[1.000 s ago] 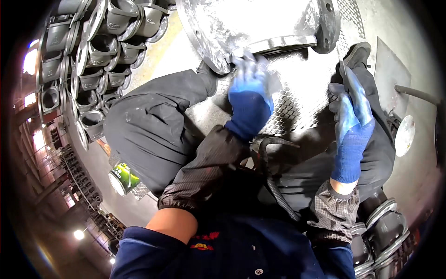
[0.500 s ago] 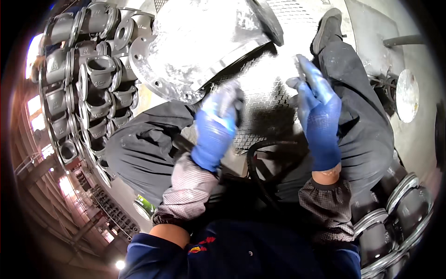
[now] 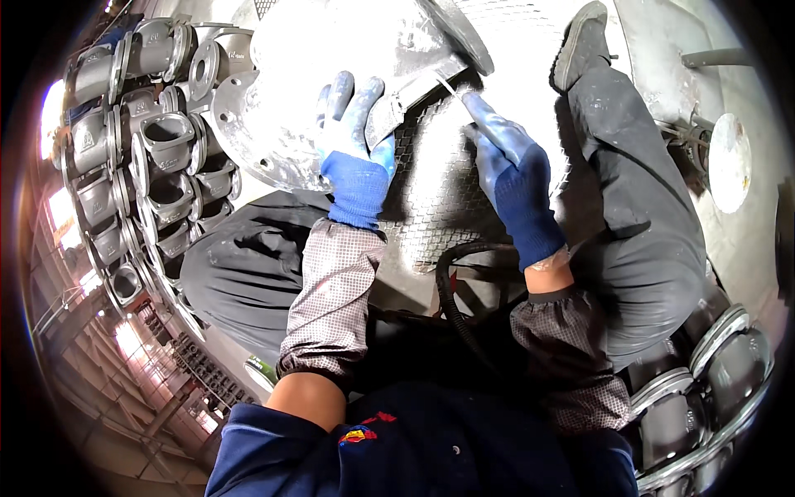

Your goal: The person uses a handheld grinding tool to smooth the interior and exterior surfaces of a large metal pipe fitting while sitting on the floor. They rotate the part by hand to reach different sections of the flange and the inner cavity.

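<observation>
A large grey flanged metal casting (image 3: 331, 58) lies on a chequered steel plate (image 3: 447, 207) between my knees. My left hand (image 3: 352, 145), in a blue glove, rests flat against the casting's flange with fingers spread. My right hand (image 3: 509, 170), also in a blue glove, is closed on a thin metal rod-like tool (image 3: 454, 89) whose tip touches the casting near a bright strip. Both forearms wear checked sleeve covers.
Rows of grey flanged pipe fittings (image 3: 149, 141) are stacked at the left. More round fittings (image 3: 712, 373) sit at the lower right. A black hose (image 3: 455, 298) loops over my lap. A round metal disc (image 3: 729, 161) on a stand is at the right.
Both hands have risen toward the casting. The left hand went from hanging over the plate to lying on the flange, and the right hand brought the thin tool to the casting.
</observation>
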`<act>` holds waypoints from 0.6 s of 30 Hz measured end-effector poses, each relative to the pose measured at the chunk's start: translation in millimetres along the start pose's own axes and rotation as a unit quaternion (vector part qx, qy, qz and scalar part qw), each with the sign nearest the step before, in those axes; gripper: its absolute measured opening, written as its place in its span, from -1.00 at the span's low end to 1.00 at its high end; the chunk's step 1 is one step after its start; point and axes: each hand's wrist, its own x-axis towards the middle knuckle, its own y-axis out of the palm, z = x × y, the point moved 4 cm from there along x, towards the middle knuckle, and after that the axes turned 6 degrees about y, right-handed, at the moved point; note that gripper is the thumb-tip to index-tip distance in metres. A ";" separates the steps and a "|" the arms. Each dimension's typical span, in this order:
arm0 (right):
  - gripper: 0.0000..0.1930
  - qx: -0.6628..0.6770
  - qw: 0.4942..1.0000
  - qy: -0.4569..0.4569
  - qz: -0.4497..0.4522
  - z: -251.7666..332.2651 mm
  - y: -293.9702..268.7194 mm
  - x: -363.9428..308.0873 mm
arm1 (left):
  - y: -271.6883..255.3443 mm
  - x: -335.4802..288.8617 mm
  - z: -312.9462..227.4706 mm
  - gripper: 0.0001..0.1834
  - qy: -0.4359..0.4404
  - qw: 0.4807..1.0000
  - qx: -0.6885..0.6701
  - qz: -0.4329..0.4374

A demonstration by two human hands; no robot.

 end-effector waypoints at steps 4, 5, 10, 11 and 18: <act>-0.64 -0.100 0.995 -0.003 0.004 9.8 1.0 -0.3 | 1.9 -2.5 1.0 -0.43 -0.001 1.000 0.000 0.000; -0.68 -0.147 0.989 -0.018 0.003 11.0 1.8 -0.6 | 2.7 -2.6 0.1 -0.38 -0.003 1.000 -0.007 0.009; -0.68 -0.260 0.965 -0.030 0.018 20.4 -0.3 -4.4 | 4.7 -6.2 -0.2 -0.53 -0.007 1.000 0.008 -0.001; -0.67 -0.262 0.964 -0.028 0.019 23.6 -1.9 -4.5 | 5.4 -6.9 -0.2 -0.52 -0.013 1.000 0.006 0.004; -0.59 -0.317 0.945 0.034 0.072 45.1 -3.3 6.2 | 2.6 -2.8 0.7 -0.57 0.002 1.000 0.016 -0.011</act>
